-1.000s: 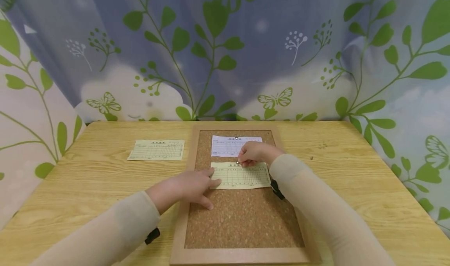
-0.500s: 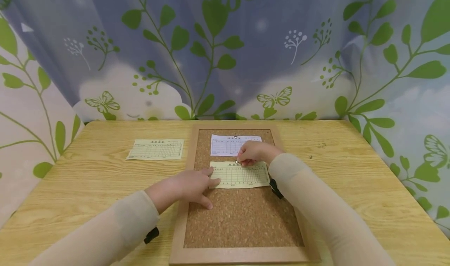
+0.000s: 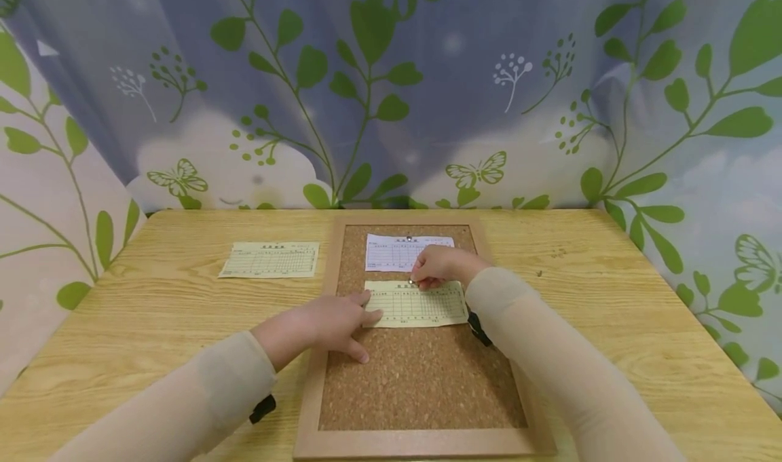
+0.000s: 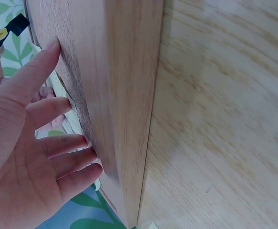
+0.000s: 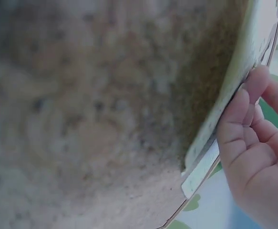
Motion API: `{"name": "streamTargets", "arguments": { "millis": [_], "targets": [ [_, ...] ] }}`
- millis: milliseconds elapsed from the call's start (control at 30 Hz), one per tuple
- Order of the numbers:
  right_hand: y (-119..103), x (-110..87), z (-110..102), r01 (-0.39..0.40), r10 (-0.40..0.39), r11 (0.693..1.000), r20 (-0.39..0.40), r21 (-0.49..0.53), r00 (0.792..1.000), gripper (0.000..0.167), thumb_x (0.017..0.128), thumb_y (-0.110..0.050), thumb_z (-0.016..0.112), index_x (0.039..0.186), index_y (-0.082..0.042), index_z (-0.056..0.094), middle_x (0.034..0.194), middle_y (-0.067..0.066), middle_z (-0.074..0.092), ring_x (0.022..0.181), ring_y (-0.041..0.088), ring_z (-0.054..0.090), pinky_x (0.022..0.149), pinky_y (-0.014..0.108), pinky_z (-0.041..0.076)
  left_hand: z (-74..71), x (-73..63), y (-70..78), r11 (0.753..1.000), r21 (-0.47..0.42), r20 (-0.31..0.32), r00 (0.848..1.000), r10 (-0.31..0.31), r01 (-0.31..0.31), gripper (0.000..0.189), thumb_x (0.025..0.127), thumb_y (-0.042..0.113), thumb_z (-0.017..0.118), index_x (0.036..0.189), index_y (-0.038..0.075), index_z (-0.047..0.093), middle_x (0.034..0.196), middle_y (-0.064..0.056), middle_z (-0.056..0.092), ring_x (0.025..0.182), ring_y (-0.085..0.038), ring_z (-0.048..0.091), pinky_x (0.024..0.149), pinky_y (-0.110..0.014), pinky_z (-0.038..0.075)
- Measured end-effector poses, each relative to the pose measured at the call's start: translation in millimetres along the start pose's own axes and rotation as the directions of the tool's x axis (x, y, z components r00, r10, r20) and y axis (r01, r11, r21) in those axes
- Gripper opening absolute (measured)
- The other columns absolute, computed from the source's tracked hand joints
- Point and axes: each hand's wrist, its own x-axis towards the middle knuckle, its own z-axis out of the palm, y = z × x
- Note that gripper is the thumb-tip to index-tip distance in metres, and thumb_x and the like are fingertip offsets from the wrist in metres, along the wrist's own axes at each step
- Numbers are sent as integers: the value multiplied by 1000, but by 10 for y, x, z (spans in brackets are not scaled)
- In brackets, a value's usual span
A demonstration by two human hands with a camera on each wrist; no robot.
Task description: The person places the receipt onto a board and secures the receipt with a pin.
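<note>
My right hand point(image 3: 441, 266) pinches a small shiny push pin point(image 3: 411, 281) at the upper edge of a yellow printed form slip point(image 3: 421, 307). That slip lies across the middle of a wood-framed corkboard point(image 3: 421, 387). In the right wrist view, thumb and forefinger of the right hand point(image 5: 255, 138) meet right at the slip's edge; the pin is hidden there. My left hand point(image 3: 334, 323) rests with spread fingers on the slip's left end and the cork. The left wrist view has the left hand point(image 4: 38, 148) with its fingers extended along the board's frame.
Above the yellow slip, a white form slip point(image 3: 385, 255) is fixed to the cork by another push pin point(image 3: 408, 239). A second yellow slip point(image 3: 270, 260) lies on the wooden table point(image 3: 171, 313) left of the board. Behind stands a leaf-patterned curtain point(image 3: 427, 95).
</note>
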Motion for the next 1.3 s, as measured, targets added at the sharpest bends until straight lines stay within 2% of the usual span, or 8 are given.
{"name": "streamTargets", "arguments": {
  "millis": [100,200,367,467,600,700,900,1300],
  "targets": [
    [-4,-58,22,37,-41,995,-41,-91,998,16,95,-9,52,88,-1,64,71,3,60,64,11,51,60,23,44,0,-2,4,1000,0,1,1000,7,-7,73,78,46,70,139,15,46,147,-23,28,129,-35,37,101,-42,36],
    [-14,-173,54,116,-147,960,-107,-253,983,18,96,-7,49,99,-1,66,87,6,65,76,15,57,67,28,47,-3,-5,3,1000,-6,1,1000,10,-10,73,78,46,70,139,14,46,147,-23,27,130,-35,36,102,-42,35],
    [26,-382,167,199,-291,824,-94,-530,952,32,98,-8,46,129,-7,56,119,14,59,107,28,56,89,42,46,-11,-21,-21,1000,-5,6,1000,-7,7,75,78,46,69,141,15,44,148,-23,25,131,-35,34,104,-42,33],
    [81,-464,266,215,-317,750,-54,-625,947,43,99,-15,47,141,-10,42,125,19,52,105,31,57,84,44,48,-15,-26,-33,1000,2,10,1000,-8,8,75,78,47,69,141,15,43,148,-22,24,132,-35,33,104,-42,32],
    [133,-504,377,264,-429,634,-46,-726,902,49,98,-26,50,142,-8,40,128,17,48,103,29,57,80,41,49,-9,-15,-37,1000,17,10,1000,-3,2,75,78,48,68,141,16,44,148,-22,26,131,-33,34,103,-41,34],
    [152,-533,430,291,-472,588,-28,-754,881,51,97,-30,50,140,-3,41,139,15,41,120,31,47,94,43,42,4,-6,-32,1000,24,8,1000,-2,2,75,78,49,68,141,16,44,148,-21,26,132,-32,34,102,-40,35],
    [171,-609,472,275,-409,646,-19,-712,912,57,98,-34,46,143,-1,34,151,11,25,134,32,29,104,46,31,7,-13,-17,1000,19,13,1000,-11,10,76,78,49,68,142,17,42,149,-21,24,132,-32,33,103,-40,34],
    [196,-613,464,282,-372,684,11,-673,928,60,98,-37,44,145,-1,30,152,12,20,136,32,25,105,47,29,-6,-20,-2,1000,9,11,1000,-18,18,75,78,48,69,141,17,44,149,-20,26,132,-32,33,104,-40,33]
  ]
}}
